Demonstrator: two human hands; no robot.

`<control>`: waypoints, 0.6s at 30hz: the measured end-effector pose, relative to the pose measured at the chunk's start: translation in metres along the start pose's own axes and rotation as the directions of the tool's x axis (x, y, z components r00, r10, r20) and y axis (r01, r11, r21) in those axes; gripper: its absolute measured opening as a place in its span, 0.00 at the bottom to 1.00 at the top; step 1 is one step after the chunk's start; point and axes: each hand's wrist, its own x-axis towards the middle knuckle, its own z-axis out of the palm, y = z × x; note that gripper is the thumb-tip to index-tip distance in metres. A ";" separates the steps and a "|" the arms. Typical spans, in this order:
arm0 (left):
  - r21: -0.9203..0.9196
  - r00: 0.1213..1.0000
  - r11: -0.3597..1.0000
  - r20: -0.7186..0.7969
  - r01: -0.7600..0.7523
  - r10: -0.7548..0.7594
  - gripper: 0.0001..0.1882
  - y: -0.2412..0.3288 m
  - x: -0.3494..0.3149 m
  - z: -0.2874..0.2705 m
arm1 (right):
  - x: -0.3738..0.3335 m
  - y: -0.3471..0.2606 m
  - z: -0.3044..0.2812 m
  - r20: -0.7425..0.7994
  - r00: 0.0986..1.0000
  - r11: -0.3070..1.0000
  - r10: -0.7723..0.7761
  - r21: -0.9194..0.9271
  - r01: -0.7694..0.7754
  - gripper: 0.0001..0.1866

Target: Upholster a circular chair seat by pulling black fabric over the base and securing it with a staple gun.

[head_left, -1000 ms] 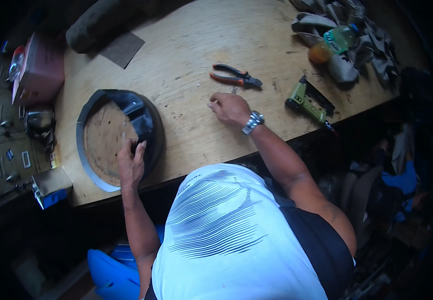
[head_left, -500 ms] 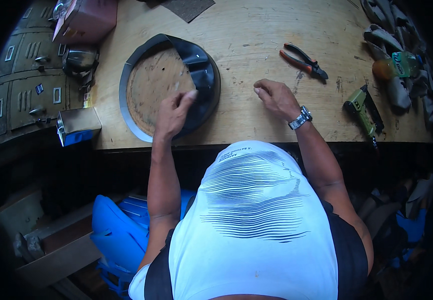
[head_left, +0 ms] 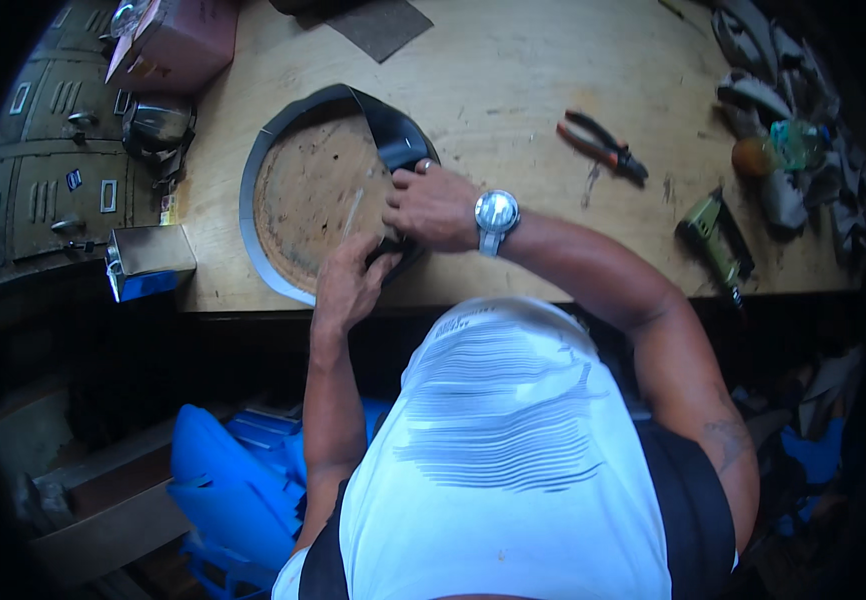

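Note:
A round wooden board (head_left: 303, 200) lies near the table's front edge, with a grey-black band around its rim. Along its right side, glossy black sheet material (head_left: 385, 132), perhaps vinyl or leather, folds inward over the wood. My right hand (head_left: 435, 208), a watch on its wrist, reaches across and closes its fingers on this material at the right rim. Just nearer to me, my left hand (head_left: 350, 283) pinches the same material at the front right of the board. Both hands cover part of the fold, so the fingertips are partly hidden.
Orange-handled cutting pliers (head_left: 603, 150) lie right of the board, and a green staple gun (head_left: 718, 240) sits farther right. A bottle (head_left: 793, 148) rests on crumpled grey cloth (head_left: 785, 200). On the left are a metal can (head_left: 153, 262), a pink box (head_left: 178, 45) and metal lockers (head_left: 43, 150).
My right hand has swung left from the bare tabletop onto the black material. My left hand has shifted slightly nearer to me along the rim.

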 end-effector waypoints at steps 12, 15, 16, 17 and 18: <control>-0.264 0.909 0.960 -0.416 -0.095 -0.025 0.16 -0.022 0.072 -0.015 | 0.016 -0.015 -0.003 0.156 0.987 0.982 -0.047 -0.171 0.074 0.08; -0.087 0.923 0.989 -0.376 -0.117 0.076 0.15 -0.025 0.071 -0.003 | 0.006 -0.010 0.000 -0.245 0.962 0.992 -0.121 -0.066 0.108 0.08; 0.063 0.907 0.983 -0.379 -0.174 0.185 0.14 -0.027 0.070 0.001 | -0.001 -0.006 0.001 -0.337 0.941 0.997 -0.034 0.053 0.055 0.09; 0.070 0.890 0.973 -0.395 -0.218 0.228 0.14 -0.030 0.066 0.005 | -0.008 0.000 0.001 -0.495 0.868 0.985 0.045 0.169 0.046 0.10; 0.029 0.893 0.981 -0.409 -0.192 0.187 0.15 -0.032 0.066 0.010 | -0.017 0.009 -0.001 -0.419 0.905 0.989 0.074 0.145 -0.014 0.10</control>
